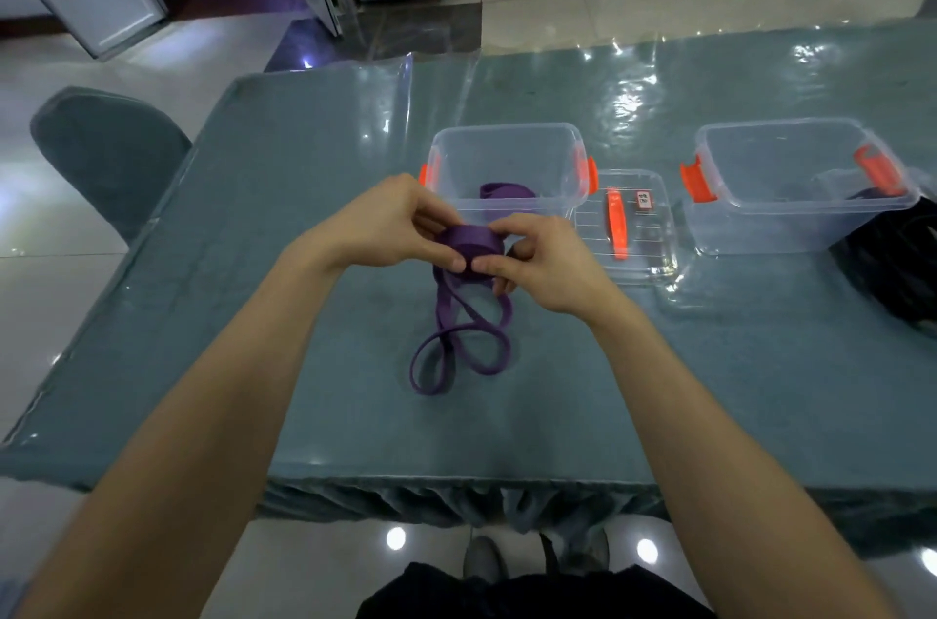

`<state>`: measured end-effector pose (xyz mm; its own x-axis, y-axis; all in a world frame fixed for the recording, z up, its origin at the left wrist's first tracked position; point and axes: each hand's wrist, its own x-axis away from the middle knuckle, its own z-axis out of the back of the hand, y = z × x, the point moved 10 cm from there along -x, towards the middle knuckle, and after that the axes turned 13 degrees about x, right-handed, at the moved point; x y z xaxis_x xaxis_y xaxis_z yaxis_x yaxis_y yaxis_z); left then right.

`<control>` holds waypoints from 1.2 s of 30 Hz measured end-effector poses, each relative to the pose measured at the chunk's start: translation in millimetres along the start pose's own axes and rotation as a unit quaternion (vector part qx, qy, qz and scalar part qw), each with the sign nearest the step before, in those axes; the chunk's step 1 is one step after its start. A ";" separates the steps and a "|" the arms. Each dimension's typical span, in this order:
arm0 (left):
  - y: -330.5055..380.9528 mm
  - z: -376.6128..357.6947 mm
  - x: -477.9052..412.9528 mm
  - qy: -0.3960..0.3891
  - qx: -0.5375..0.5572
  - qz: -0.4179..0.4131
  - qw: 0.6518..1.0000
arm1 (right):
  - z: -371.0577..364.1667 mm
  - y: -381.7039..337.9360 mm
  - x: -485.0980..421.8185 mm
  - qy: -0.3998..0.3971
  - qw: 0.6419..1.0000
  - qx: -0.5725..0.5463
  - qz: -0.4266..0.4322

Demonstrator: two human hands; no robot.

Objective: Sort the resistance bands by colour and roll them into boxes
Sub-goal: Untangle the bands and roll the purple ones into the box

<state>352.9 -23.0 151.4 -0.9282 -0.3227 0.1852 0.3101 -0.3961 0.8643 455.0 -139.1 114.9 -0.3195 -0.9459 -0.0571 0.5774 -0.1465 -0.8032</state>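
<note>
A purple resistance band is partly rolled into a coil held just above the table, and its loose loops trail down onto the cloth toward me. My left hand pinches the coil from the left. My right hand pinches it from the right, thumb on the roll. Behind the hands stands a clear box with orange latches, holding a rolled purple band. A second clear box sits to the right with a dark band inside.
A clear lid with an orange handle lies flat between the two boxes. A heap of black bands lies at the table's right edge. The table has a teal cloth under clear plastic. A covered chair stands at the left.
</note>
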 end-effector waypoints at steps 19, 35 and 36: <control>18.6 9.7 22.9 0.003 -0.110 -0.031 0.993 | 8.5 -27.4 24.1 0.061 0.997 -0.039 -0.016; 51.8 -19.8 -0.6 0.091 -0.016 -0.026 0.995 | 79.5 8.4 21.3 0.005 0.997 0.076 -0.026; 53.2 -27.3 -5.4 0.074 -0.070 -0.014 0.995 | 75.6 8.9 21.5 -0.009 0.994 0.110 -0.011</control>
<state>380.0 -65.8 183.6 -0.8991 -0.4299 0.0824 0.3204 -0.5182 0.7930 510.1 -182.6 151.4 -0.3215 -0.9465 -0.0280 0.7212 -0.2256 -0.6549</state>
